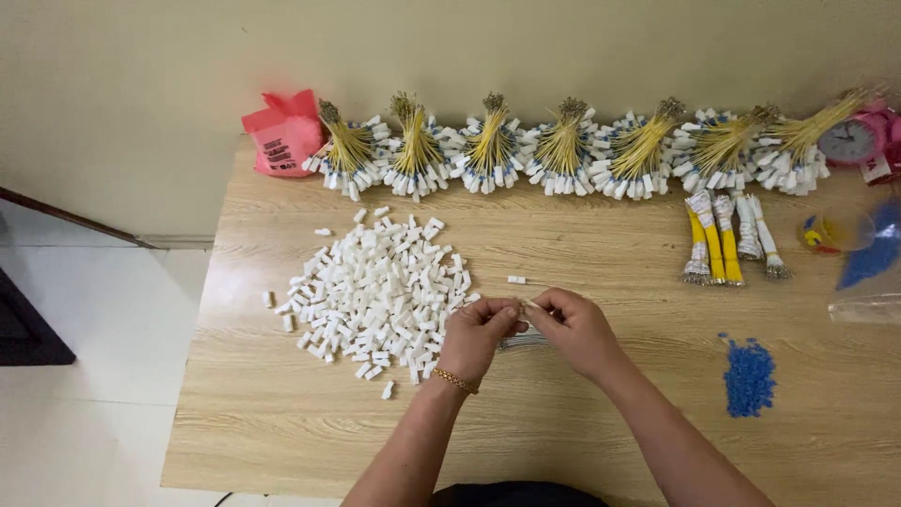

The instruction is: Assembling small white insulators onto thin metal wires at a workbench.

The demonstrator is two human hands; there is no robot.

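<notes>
While both hands meet over the middle of the wooden table (563,451), the left hand (481,333) has its fingers pressed together around a small white piece, and the right hand (574,324) pinches something thin against it; what exactly sits between the fingertips is too small to tell. A gold bracelet (455,380) circles the left wrist. Just under the hands lies a small bunch of thin wires (522,340), partly hidden by them.

Touching the left hand's outer side is the pile of white plastic pieces (375,291), spread loosely toward the left edge, with strays around its rim and one lone piece (516,279) just beyond the fingers. A careless sweep of the left forearm would likely scatter these toward the near or left edge, since nothing holds them in. The fine wire could also slip or bend, as I judge it, if the pinch is off-centre.

Along the far edge runs a row of bundled yellow wires with white ends (563,145), with a red plastic bag (283,131) at the far left corner and a pink clock (852,141) at the far right. Nearer, on the right side, lie four smaller bundles (727,239), a heap of blue beads (749,377) and a clear bag (868,272). Nothing lies between the hands and the pile.
</notes>
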